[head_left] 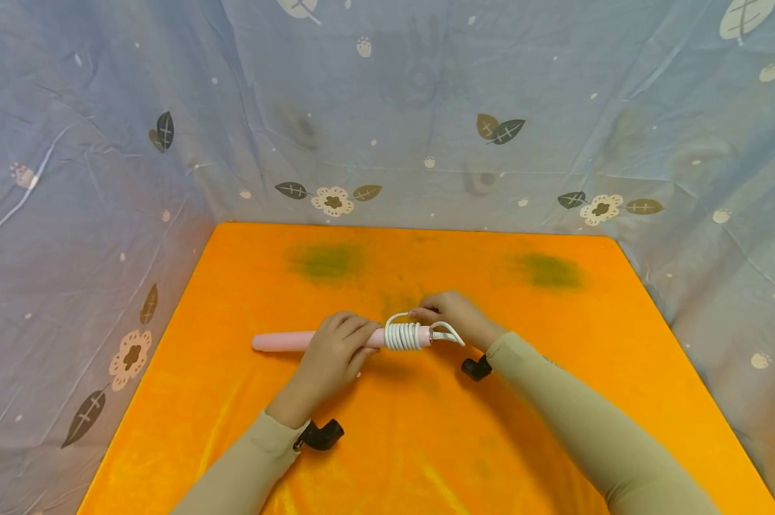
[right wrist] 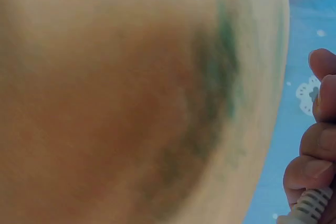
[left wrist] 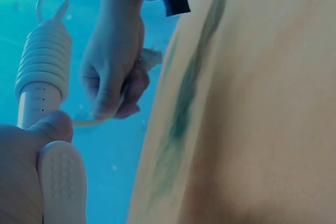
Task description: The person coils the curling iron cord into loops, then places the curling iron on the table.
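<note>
A pink curling iron (head_left: 284,342) lies crosswise before me, its white cord (head_left: 403,336) wound in several turns round the right end of the handle. My left hand (head_left: 337,349) grips the iron around its middle; in the left wrist view the thumb lies beside a dotted lever (left wrist: 63,179). Just beyond the coil, my right hand (head_left: 454,316) pinches the cord's free end. A ribbed cord sleeve (right wrist: 311,205) shows under its curled fingers in the right wrist view. A small cord loop (head_left: 450,331) stands out at the handle's end.
The iron is over an orange-covered table (head_left: 522,443) with two dark green patches toward the back. Patterned grey-blue curtains (head_left: 426,107) enclose the table at the back and both sides. A black wrist mount (head_left: 323,434) sticks out from the left sleeve.
</note>
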A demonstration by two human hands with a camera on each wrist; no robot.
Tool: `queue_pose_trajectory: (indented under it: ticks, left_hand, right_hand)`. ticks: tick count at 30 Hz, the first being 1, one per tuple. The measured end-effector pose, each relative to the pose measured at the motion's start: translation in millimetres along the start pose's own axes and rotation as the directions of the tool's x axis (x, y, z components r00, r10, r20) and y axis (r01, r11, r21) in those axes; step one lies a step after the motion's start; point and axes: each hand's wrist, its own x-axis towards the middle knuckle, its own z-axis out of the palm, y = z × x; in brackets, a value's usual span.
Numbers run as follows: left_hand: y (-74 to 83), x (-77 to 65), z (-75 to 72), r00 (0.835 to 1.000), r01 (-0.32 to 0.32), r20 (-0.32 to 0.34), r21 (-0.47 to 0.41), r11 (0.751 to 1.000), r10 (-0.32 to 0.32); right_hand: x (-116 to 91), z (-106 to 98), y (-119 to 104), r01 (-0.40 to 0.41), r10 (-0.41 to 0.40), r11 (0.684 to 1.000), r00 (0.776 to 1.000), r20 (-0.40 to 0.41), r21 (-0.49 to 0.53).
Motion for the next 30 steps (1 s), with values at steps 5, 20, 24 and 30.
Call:
queue_pose_trajectory:
  ticks: [5, 20, 24, 30]
  left_hand:
    - [-3.1, 0.8, -0.4, 0.999, 0.004, -0.042, -0.002, 1.000, -0.004]
    - [-13.3, 6.9, 6.4, 0.978, 0.152, -0.143, -0.001, 0.988, -0.151]
    - [-15.0, 9.1, 7.8, 0.979, 0.151, -0.143, 0.012, 0.988, -0.148]
    - [-18.0, 9.2, 10.3, 0.979, 0.170, -0.118, 0.031, 0.985, -0.165]
  right_hand:
    - [-7.7, 12.1, 1.6, 0.110, -0.108, 0.994, 0.992, -0.065, 0.028]
    - [-32.9, 51.3, -27.6, 0.052, -0.049, 0.998, 0.997, -0.067, 0.038]
    - [-38.9, 54.4, -42.6, 0.097, -0.100, 0.995, 0.991, -0.090, -0.039]
    - [-47.6, 58.7, -58.2, 0.166, -0.220, 0.931, 0.966, -0.134, -0.326]
